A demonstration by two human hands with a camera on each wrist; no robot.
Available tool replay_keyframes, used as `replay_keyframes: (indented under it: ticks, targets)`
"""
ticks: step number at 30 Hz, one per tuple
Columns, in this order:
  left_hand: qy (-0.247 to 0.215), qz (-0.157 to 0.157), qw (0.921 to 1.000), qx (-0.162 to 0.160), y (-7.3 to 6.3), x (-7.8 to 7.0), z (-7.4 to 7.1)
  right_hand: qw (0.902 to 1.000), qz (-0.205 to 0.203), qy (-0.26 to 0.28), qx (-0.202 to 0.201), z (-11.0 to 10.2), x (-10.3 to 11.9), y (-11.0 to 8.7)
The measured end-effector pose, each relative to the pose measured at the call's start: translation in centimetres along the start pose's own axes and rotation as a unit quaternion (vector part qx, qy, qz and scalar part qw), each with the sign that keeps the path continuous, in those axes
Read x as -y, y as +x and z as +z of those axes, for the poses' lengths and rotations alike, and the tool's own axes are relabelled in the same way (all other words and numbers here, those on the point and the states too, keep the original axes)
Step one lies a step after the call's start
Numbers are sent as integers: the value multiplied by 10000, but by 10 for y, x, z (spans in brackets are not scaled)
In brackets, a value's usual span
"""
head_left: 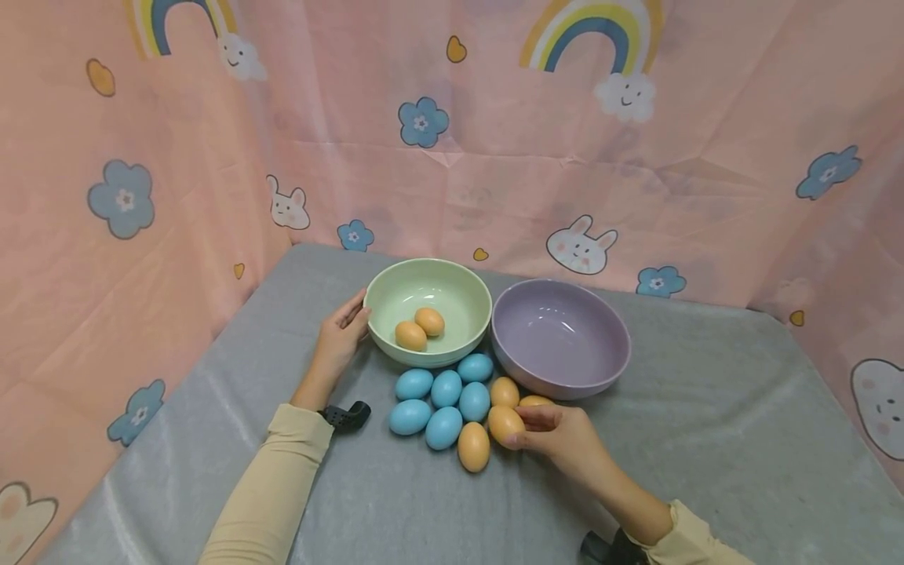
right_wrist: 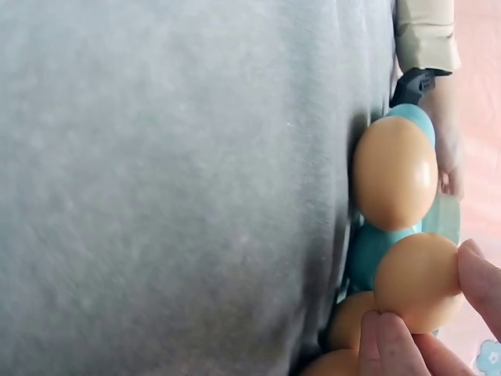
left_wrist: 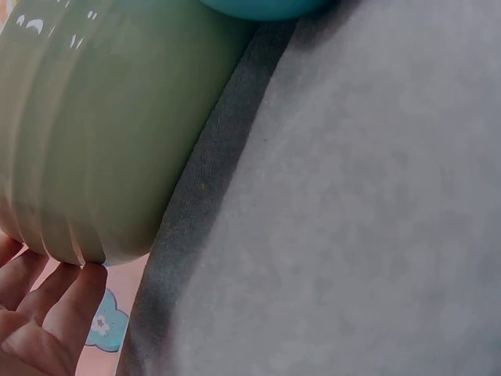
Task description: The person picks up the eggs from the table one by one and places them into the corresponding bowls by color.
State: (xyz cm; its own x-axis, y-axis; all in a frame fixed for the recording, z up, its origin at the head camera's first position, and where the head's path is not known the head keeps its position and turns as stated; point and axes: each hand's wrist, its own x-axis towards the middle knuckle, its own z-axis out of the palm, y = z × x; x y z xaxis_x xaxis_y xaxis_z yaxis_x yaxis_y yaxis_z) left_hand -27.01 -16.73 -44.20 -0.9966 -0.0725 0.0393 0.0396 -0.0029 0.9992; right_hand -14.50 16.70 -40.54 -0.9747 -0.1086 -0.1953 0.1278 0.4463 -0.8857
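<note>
My right hand (head_left: 565, 439) pinches an orange egg (head_left: 505, 426) between thumb and fingertips; the right wrist view shows this egg (right_wrist: 419, 282) in the grip, in front of the others. My left hand (head_left: 340, 336) rests its fingertips against the left side of a green bowl (head_left: 462, 314). In the left wrist view, nearly straight fingers (left_wrist: 78, 301) touch the bowl's outer wall (left_wrist: 117, 133). Two orange eggs (head_left: 410, 336) lie inside that bowl. On the cloth in front are several blue eggs (head_left: 443, 428) and more orange eggs (head_left: 474, 447), one partly hidden behind my right hand.
A purple bowl (head_left: 561, 337) with nothing in it stands right of the green bowl, close beside it. Grey cloth (head_left: 706, 408) covers the table. Pink printed curtains (head_left: 487, 188) close off the back and both sides. Each wrist wears a black band (head_left: 346, 416).
</note>
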Motion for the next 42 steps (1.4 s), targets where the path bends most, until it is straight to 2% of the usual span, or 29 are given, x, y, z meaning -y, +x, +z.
replay_keyframes:
  ticks: [8,18,26,34,42]
  targets:
    - [-13,-42,10000,-22,0,-1,0,9996,-240,-169,-5,-3,9,2]
    - [47,-64,10000,-58,-1,-1,1,9996,-215,-179,-9,-4,22,7]
    - [12,-49,10000,-40,-1,-1,1,9993,-160,-290,165,-4,34,12]
    - [-18,-47,10000,-10,0,-1,1,9996,-76,-259,44,-1,53,20]
    - [-12,-70,10000,-7,1,0,1,9990,-298,-225,233,-2,61,32]
